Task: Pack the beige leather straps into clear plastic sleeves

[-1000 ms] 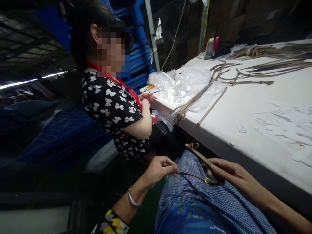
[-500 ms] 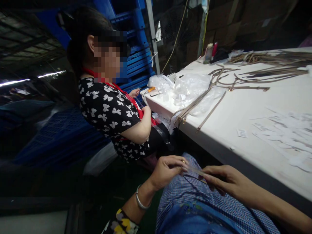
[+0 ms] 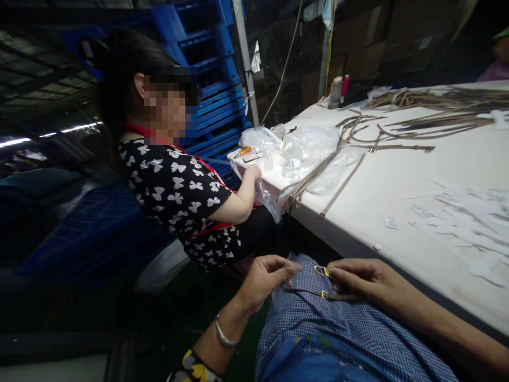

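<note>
I see the left hand (image 3: 262, 278) and right hand (image 3: 363, 281) meeting over a lap covered in blue checked cloth (image 3: 318, 323), just below the near edge of a white worktable (image 3: 397, 175). Between them lies a thin tan strap (image 3: 308, 291) fitted with a gold clasp (image 3: 321, 271) and a small gold buckle (image 3: 325, 294). The right hand's fingers are drawn together around the hardware end, thumb and forefinger pinched at the clasp, the rest curled over the strap. The left hand's fingertips are gathered at the strap's other end, thumb against forefinger; whether they truly grip it or only touch it I cannot tell. A silver bangle (image 3: 223, 335) circles the left wrist. The strap rests across the lap, clear of the tabletop.

On the table, more tan straps (image 3: 318, 172) trail from a crumpled clear plastic bag (image 3: 306, 148) and hang over the edge, and a larger heap of straps (image 3: 433, 106) lies far across the surface. Scattered white paper labels (image 3: 457, 212) sit to the right, well apart from the hands. To the left a seated co-worker in a black blouse with white bows (image 3: 178, 196) has one hand (image 3: 253, 171) at the table's corner against the plastic, near an orange-handled tool (image 3: 242, 153). Blue plastic pallets (image 3: 210, 79) stand behind.
</note>
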### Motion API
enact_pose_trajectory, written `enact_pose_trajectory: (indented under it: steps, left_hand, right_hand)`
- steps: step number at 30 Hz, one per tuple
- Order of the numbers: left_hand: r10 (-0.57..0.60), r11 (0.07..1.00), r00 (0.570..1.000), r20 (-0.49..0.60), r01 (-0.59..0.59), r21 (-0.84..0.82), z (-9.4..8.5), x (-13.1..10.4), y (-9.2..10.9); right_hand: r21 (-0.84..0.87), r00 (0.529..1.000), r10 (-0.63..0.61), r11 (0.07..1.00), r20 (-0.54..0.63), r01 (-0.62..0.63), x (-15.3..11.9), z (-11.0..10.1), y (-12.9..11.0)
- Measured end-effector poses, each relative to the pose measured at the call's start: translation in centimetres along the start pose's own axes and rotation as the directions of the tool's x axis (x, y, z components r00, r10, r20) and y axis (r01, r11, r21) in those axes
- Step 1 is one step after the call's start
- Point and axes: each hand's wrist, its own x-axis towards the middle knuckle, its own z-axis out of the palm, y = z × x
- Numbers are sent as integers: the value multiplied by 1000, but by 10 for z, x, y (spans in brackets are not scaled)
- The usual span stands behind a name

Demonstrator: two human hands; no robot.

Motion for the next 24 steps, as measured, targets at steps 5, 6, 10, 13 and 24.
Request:
enact_pose_trajectory:
  steps: [5,6,10,13,24]
  left_hand:
    - [-5,986,1000,-9,7,168,-4,-2,5]
    - [-3,980,1000,4,2,198,-3,-2,5]
    - [-6,959,999,54,-9,285,2,-2,5]
    - [-17,957,996,92,-11,290,5,-2,6]
    - [-62,973,987,151,26,228,13,-5,14]
  right_hand:
    - [-236,999,-36,971,-14,32,0,-10,-14]
    - [-283,997,-72,957,-30,60,0,-10,-17]
    - [-400,978,-206,899,-28,179,1,-8,-25]
    - [-436,963,-268,864,24,252,0,-7,-26]
    - [-577,927,-309,726,214,375,-4,-4,-39]
